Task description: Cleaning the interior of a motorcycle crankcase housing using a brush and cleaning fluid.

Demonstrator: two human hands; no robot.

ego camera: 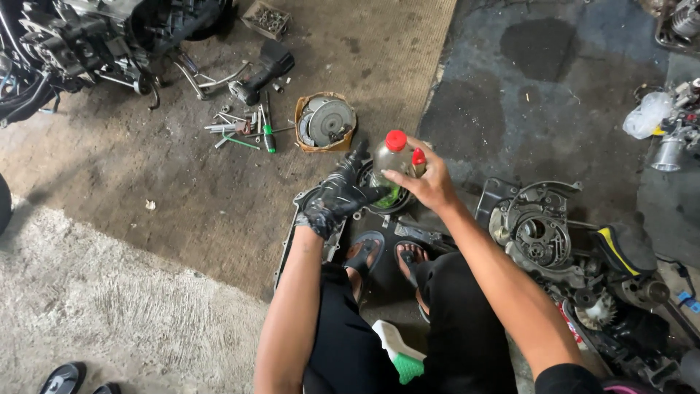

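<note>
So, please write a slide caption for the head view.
Gloved left hand and bare right hand hold a red-capped bottle above an engine cover.

Stained concrete floor [554, 87], brown ribbed mat [219, 197], even daylight.

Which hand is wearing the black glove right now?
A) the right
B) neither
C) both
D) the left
D: the left hand is in a dark glove at the clear red-capped bottle, while the right hand gripping that bottle is bare.
</note>
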